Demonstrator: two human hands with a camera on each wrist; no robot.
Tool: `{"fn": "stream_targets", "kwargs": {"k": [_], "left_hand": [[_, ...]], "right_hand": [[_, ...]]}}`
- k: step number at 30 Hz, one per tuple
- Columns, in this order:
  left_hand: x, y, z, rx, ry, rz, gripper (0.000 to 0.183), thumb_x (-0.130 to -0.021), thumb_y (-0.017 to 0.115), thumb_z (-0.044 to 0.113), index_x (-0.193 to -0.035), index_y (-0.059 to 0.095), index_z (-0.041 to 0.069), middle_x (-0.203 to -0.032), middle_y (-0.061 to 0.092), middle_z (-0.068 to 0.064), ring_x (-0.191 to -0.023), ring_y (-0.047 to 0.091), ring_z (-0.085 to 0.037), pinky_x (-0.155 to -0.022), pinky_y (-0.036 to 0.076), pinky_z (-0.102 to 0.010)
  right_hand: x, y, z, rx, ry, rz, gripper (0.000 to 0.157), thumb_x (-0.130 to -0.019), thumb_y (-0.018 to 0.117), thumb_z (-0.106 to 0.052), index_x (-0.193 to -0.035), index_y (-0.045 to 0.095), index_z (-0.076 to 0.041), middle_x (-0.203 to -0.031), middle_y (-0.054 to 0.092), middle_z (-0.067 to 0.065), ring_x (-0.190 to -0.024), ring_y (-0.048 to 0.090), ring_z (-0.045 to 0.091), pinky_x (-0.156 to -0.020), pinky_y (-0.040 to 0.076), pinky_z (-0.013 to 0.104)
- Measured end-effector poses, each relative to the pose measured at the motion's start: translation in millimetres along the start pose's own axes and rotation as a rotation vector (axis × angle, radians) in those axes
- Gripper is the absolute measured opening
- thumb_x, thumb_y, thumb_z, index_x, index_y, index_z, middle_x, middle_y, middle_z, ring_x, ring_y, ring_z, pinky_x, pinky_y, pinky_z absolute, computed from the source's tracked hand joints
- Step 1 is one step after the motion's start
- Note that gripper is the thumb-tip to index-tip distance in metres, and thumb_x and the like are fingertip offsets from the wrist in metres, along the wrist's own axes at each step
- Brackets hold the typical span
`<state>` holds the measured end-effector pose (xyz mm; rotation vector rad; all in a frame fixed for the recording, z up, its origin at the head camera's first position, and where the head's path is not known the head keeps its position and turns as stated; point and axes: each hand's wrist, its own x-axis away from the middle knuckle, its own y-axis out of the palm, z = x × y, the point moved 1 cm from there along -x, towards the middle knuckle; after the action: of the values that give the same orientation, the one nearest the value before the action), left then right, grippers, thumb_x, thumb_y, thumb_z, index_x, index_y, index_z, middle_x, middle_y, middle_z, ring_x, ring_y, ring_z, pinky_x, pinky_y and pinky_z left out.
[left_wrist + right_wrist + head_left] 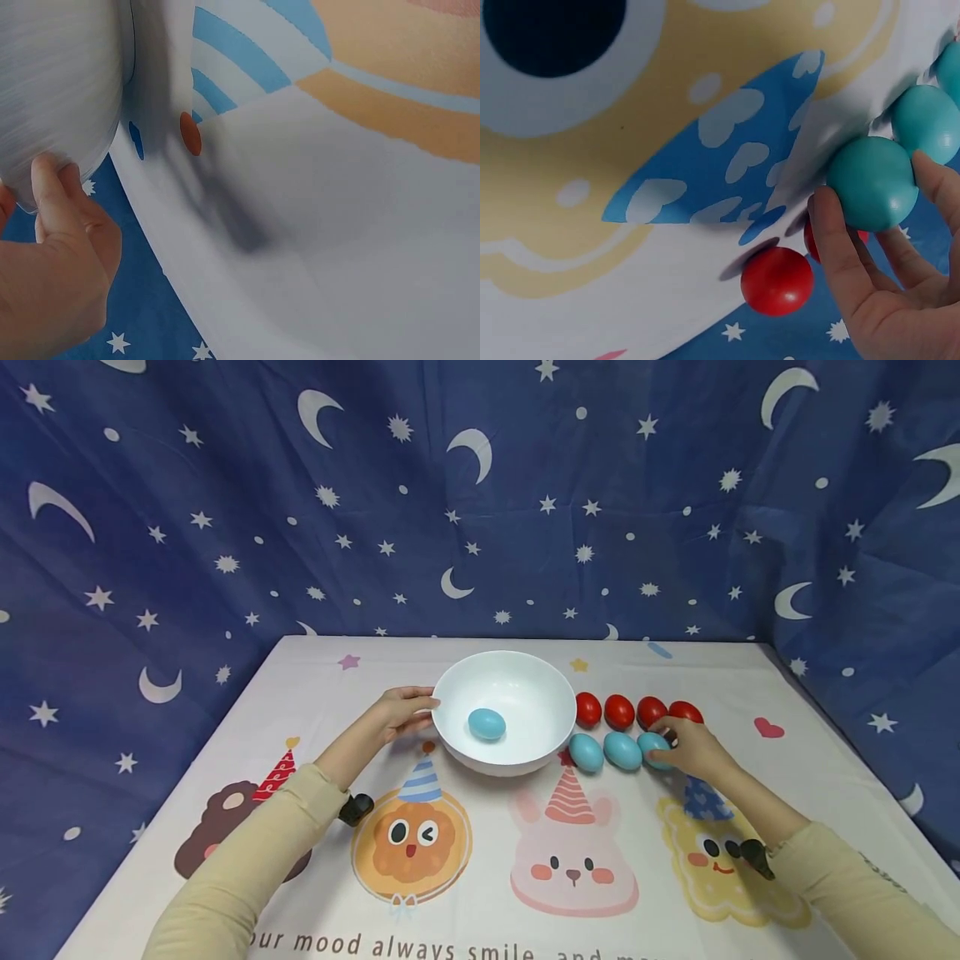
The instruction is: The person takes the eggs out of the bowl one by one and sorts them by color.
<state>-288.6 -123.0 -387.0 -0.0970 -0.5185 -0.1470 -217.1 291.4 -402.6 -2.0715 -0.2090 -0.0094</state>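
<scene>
A white bowl (536,710) stands tilted toward me near the middle of the table, with one blue egg (487,724) lying inside. My left hand (405,712) grips the bowl's left rim, thumb and fingers on either side of the wall; in the left wrist view the fingers press the bowl's outside (60,82). At the right end of the front row of blue eggs, my right hand (693,747) pinches a blue egg (874,184) between thumb and fingers. Two more blue eggs (622,751) lie to its left, toward the bowl.
Behind the blue row sits a row of several red eggs (619,712), the nearest close beside the bowl's right side. The table wears a cloth with printed cartoon faces (573,877). A dark blue star-and-moon curtain (525,527) hangs behind the table.
</scene>
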Motion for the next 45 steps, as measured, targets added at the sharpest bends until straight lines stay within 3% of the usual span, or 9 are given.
{"fn": "stream_targets", "kwargs": {"k": [6, 12, 23, 32, 38, 45], "left_hand": [[-1.1, -1.8, -2.7, 0.004, 0.001, -0.002, 0.049, -0.091, 0.060, 0.007, -0.138, 0.046, 0.006, -0.105, 0.058, -0.006, -0.063, 0.064, -0.003, -0.071, 0.059, -0.016], [-3.7, -2.0, -1.6, 0.018, -0.007, -0.008, 0.050, -0.091, 0.060, 0.008, -0.139, 0.046, 0.007, -0.114, 0.056, -0.008, -0.064, 0.064, -0.003, -0.079, 0.058, -0.018], [-2.1, -1.5, 1.0, 0.028, -0.002, -0.014, 0.050, -0.091, 0.060, 0.007, -0.139, 0.045, 0.006, -0.125, 0.053, -0.012, -0.064, 0.063, -0.003, -0.073, 0.059, -0.016], [-1.0, -0.8, 1.1, 0.018, -0.004, -0.012, 0.049, -0.091, 0.060, 0.007, -0.138, 0.046, 0.006, -0.120, 0.056, -0.010, -0.063, 0.064, -0.003, -0.074, 0.059, -0.017], [-1.5, -1.5, 0.2, 0.013, 0.002, -0.013, 0.049, -0.091, 0.061, 0.008, -0.138, 0.047, 0.006, -0.103, 0.059, -0.004, -0.063, 0.064, -0.003, -0.067, 0.059, -0.014], [-2.8, -2.0, 1.2, 0.016, -0.013, -0.007, 0.049, -0.090, 0.062, 0.007, -0.137, 0.047, 0.007, -0.095, 0.059, -0.002, -0.064, 0.064, -0.003, -0.077, 0.059, -0.017]], "right_hand": [[-1, 0.7, 1, 0.010, -0.002, -0.015, 0.042, -0.079, 0.073, -0.016, -0.109, 0.058, 0.008, -0.094, 0.060, 0.020, -0.076, 0.053, 0.023, -0.061, 0.053, 0.026], [-1, -1.5, 0, 0.018, 0.001, -0.027, 0.043, -0.079, 0.074, -0.017, -0.110, 0.058, 0.008, -0.095, 0.060, 0.021, -0.078, 0.054, 0.025, -0.065, 0.055, 0.031], [-3, -8.9, -3, 0.017, -0.007, -0.005, 0.042, -0.078, 0.074, -0.018, -0.108, 0.060, 0.008, -0.093, 0.061, 0.021, -0.080, 0.055, 0.028, -0.065, 0.055, 0.033], [-3, -14.4, -3, 0.020, -0.018, 0.007, 0.040, -0.080, 0.074, -0.020, -0.104, 0.061, 0.009, -0.081, 0.057, 0.014, -0.071, 0.050, 0.022, -0.055, 0.044, 0.023], [-7, -21.0, -4, 0.028, 0.012, -0.017, 0.041, -0.081, 0.072, -0.019, -0.106, 0.059, 0.010, -0.082, 0.057, 0.016, -0.072, 0.051, 0.023, -0.058, 0.052, 0.025], [-9, -28.0, -6, 0.044, 0.028, -0.030, 0.042, -0.083, 0.070, -0.019, -0.111, 0.057, 0.009, -0.093, 0.060, 0.024, -0.077, 0.056, 0.029, -0.068, 0.061, 0.038]]}}
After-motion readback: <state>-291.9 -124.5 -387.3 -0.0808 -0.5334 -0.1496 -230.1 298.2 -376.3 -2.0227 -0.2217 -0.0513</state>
